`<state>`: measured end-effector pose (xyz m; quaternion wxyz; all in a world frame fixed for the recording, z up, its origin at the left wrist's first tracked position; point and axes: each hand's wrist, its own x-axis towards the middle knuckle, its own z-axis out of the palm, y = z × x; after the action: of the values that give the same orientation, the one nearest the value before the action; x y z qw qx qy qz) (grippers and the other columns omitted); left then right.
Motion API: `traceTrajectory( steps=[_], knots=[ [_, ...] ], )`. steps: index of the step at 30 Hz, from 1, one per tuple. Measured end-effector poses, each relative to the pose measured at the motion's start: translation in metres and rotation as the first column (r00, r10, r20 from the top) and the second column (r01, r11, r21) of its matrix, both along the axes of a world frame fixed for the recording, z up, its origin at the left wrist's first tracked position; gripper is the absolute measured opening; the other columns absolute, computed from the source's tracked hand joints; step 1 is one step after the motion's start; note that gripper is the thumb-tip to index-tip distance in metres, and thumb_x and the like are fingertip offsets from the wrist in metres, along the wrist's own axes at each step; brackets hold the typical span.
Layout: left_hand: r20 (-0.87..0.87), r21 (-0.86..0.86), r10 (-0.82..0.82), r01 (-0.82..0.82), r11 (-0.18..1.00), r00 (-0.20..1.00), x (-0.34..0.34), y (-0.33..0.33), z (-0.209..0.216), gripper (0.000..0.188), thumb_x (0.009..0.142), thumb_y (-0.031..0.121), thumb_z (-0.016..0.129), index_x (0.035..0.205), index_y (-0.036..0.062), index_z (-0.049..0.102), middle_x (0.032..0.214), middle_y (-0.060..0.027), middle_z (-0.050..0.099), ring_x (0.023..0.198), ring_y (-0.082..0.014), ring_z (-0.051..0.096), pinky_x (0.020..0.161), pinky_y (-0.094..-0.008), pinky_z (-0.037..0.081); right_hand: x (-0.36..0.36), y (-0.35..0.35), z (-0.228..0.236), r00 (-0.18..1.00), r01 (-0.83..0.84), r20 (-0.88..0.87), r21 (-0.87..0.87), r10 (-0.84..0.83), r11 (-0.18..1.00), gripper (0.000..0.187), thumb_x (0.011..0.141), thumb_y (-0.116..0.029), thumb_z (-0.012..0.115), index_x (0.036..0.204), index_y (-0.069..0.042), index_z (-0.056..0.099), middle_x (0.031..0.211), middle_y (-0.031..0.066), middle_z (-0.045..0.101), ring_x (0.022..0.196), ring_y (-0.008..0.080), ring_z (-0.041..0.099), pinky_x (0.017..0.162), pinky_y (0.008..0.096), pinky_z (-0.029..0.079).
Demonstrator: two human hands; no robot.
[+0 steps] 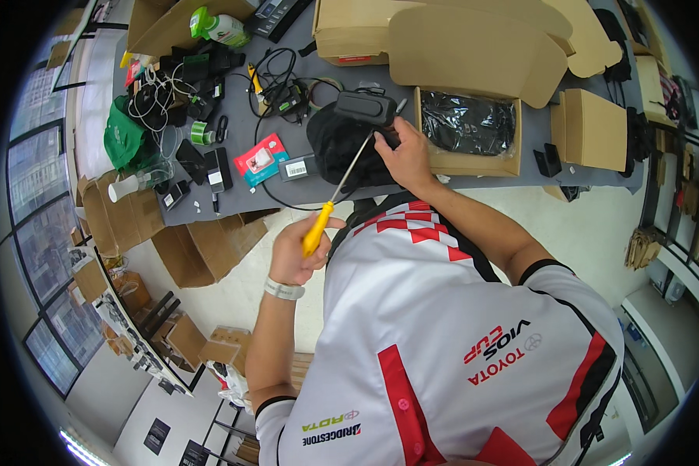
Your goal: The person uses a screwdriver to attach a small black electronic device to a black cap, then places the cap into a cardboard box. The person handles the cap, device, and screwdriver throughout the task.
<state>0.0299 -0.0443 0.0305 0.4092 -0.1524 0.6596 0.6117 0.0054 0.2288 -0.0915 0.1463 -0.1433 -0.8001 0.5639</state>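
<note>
The left hand (290,253) gripped a screwdriver (321,225) slanting up-right toward the right hand (411,159), whose grip was unclear.

Two hands (293,252) (408,159), one green spray bottle (224,29), seemingly two yellow-handled tools (318,231) (254,78).

Yellow-handled screwdriver (319,226), black device (363,107); red-checked white shirt (450,334)

Lg windows (40,109) on L, bldgs (37,177) outside; pale flr (586,225); shelving (682,194) R; strip light (81,448) btm L.
</note>
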Motion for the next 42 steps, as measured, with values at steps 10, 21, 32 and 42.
traceTrajectory(
  steps=[10, 21, 32, 42],
  knots=[
    [-0.758, -0.51, -0.404, -0.08, 0.856, 0.512, 0.011, 0.033, 0.0, 0.031, 0.098, 0.011, 0.072, 0.128, 0.0018, 0.073, 0.082, -0.0115, 0.065, 0.06, -0.024, 0.056, 0.055, -0.0361, 0.045, 0.0, 0.001, 0.001, 0.998, -0.005, 0.06, 0.022, 0.004, 1.0, 0.022, 0.089, -0.011, 0.077, 0.099, 0.002, 0.063, 0.092, 0.0214, 0.069, 0.085, 0.0415, 0.069, 0.074, 0.0468, 0.054],
    [-0.804, -0.531, -0.472, -0.078, 0.844, 0.362, 0.006, 0.015, -0.022, 0.031, 0.1, 0.015, 0.073, 0.125, -0.0021, 0.073, 0.069, -0.0096, 0.059, 0.049, -0.0149, 0.046, 0.046, -0.0355, 0.039, -0.002, 0.0, 0.007, 0.998, -0.026, 0.051, 0.065, 0.023, 0.998, 0.021, 0.091, -0.01, 0.074, 0.097, 0.003, 0.06, 0.092, 0.0237, 0.066, 0.085, 0.0445, 0.067, 0.074, 0.0486, 0.052],
    [-0.601, -0.786, -0.795, -0.121, 0.606, -0.078, -0.007, 0.031, -0.002, 0.043, 0.095, 0.021, 0.077, 0.132, 0.0002, 0.069, 0.068, -0.0065, 0.058, 0.046, -0.0223, 0.053, 0.045, -0.0352, 0.042, 0.003, 0.016, -0.003, 0.998, -0.059, 0.038, 0.061, 0.057, 0.996, 0.022, 0.092, -0.008, 0.074, 0.105, 0.004, 0.062, 0.098, 0.0226, 0.069, 0.089, 0.0419, 0.069, 0.078, 0.0449, 0.054],
    [-0.486, -0.86, -0.848, 0.06, 0.507, 0.21, 0.002, 0.035, -0.001, 0.042, 0.102, 0.021, 0.066, 0.137, -0.0014, 0.064, 0.067, -0.013, 0.065, 0.051, -0.0254, 0.065, 0.047, -0.0393, 0.049, -0.003, 0.021, 0.009, 0.98, -0.196, 0.056, 0.143, 0.189, 0.97, 0.021, 0.094, -0.006, 0.07, 0.112, 0.005, 0.07, 0.1, 0.0231, 0.068, 0.097, 0.0442, 0.065, 0.083, 0.0475, 0.052]
  ],
)
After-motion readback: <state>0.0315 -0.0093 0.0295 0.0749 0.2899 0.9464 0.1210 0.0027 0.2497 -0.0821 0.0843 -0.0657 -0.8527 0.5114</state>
